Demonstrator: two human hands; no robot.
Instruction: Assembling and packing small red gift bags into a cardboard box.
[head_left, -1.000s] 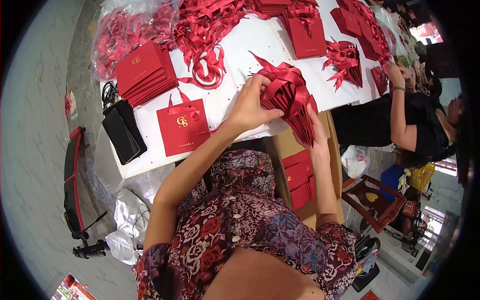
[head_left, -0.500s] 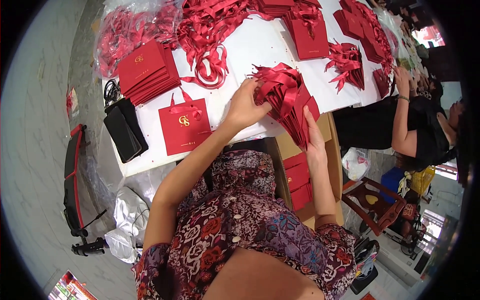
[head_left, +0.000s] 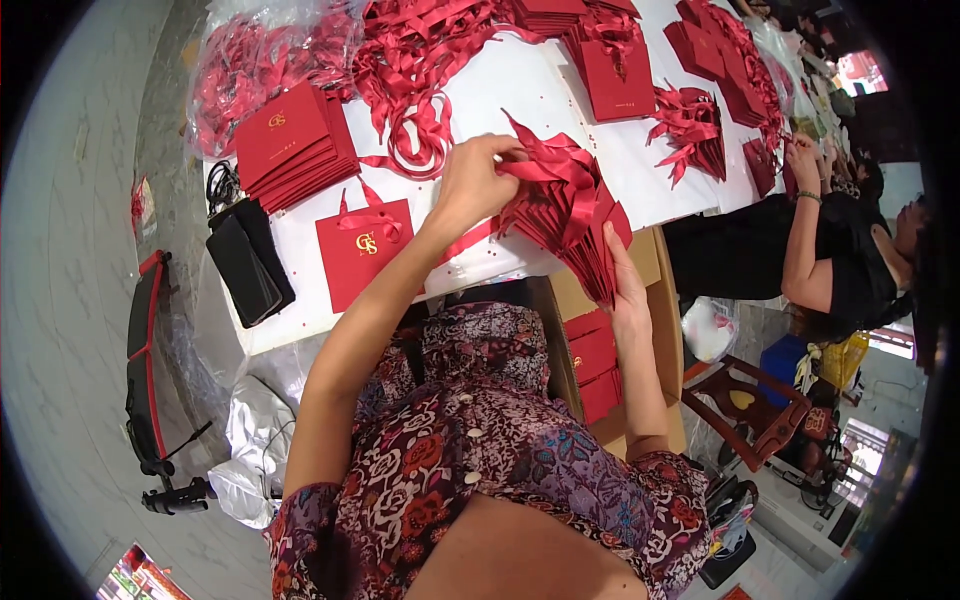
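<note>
A fanned bundle of red paper gift bags (head_left: 567, 237) hangs over the table's front edge, narrow end toward me. My right hand (head_left: 626, 278) is closed around its lower right side, thumb along the outer bag. Shiny red ribbon handles (head_left: 556, 160) spill from the bundle's wide top. At the upper left of it, my left hand (head_left: 474, 187) pinches a ribbon, its fingertips partly hidden. Left of that forearm, a single red gift bag (head_left: 352, 262) with a gold emblem and ribbon handle lies flat on the white table (head_left: 478, 100).
A stack of red bags (head_left: 292, 140) and a black phone (head_left: 246, 268) lie at the left. Loose ribbons (head_left: 415, 60) and a plastic bag of ribbons (head_left: 265, 75) fill the back. Below the table edge stands an open cardboard box (head_left: 668, 340) with red bags inside. A co-worker's arm (head_left: 806, 210) is at right.
My left hand has shifted left and slightly up, from against the bags to a ribbon at their top. The ribbons now spread differently. My right hand has barely moved.
</note>
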